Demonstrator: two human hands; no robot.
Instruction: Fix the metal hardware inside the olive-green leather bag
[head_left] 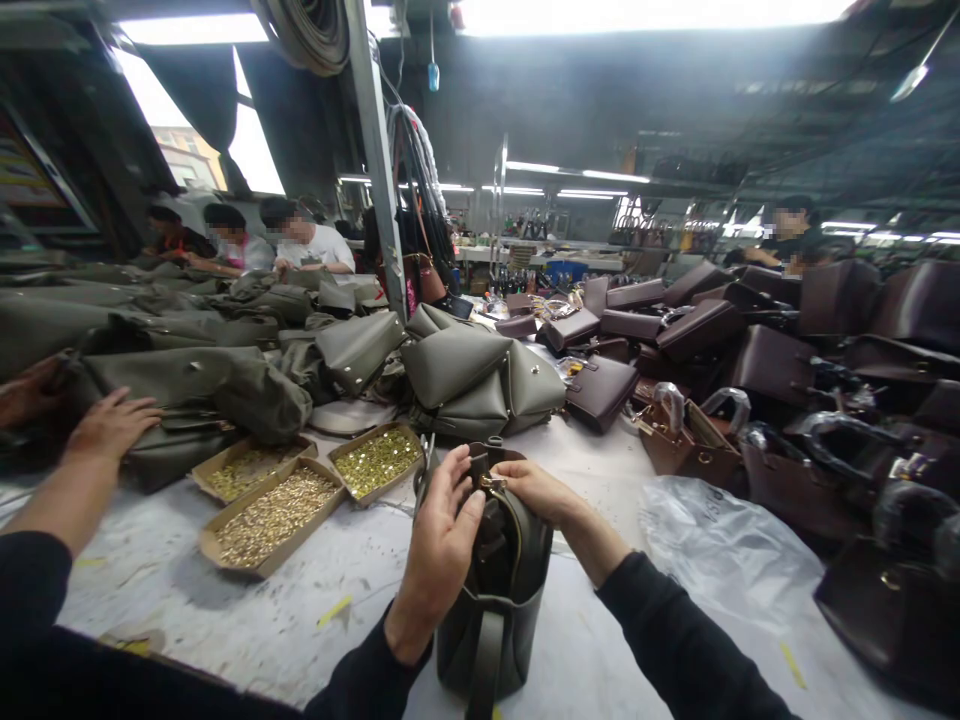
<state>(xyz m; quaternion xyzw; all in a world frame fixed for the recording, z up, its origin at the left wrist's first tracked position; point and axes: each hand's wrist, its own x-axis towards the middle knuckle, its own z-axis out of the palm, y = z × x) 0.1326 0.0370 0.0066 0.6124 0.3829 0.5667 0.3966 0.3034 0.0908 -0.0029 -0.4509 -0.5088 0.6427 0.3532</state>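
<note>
Olive handbag (495, 590) standing upright on the table (225, 610) near the body, steadied by left hand (442, 530) grasping its rim, right hand (536, 490) pinching the brass clasp (491, 482), trays of rivets (274, 515) within reach.

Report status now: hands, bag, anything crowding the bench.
Left hand and right hand pinching brass hardware atop the olive handbag. Rivet trays beside it. A co-worker's hand on the olive pile.

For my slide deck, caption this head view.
Both hands, left hand and right hand, grip an olive handbag beside trays of brass hardware.
</note>
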